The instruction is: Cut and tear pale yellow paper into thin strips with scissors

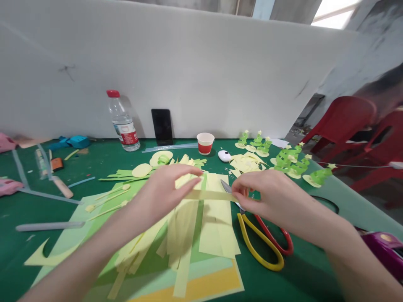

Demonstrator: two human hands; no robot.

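Observation:
A pale yellow paper strip (214, 195) is stretched level between my two hands. My left hand (168, 188) has its thumb and fingers around the strip's left end. The right end is pinched in my right hand (262, 188). Below the strip lie several loose pale yellow strips (181, 251) and wider pale yellow sheets (218, 239) on green paper. Scissors with one yellow and one red handle (261, 243) rest under and beside my right hand, their blade tips partly beneath it. Paper stems with small star ends (125, 187) lie left of my left hand.
A water bottle (124, 126), a black phone (162, 127) and a red-and-white paper cup (205, 144) stand along the white board. Several green spiral paper pieces on round bases (285, 159) stand at right, near paper scraps (247, 162). A purple object (384, 251) sits at the right edge.

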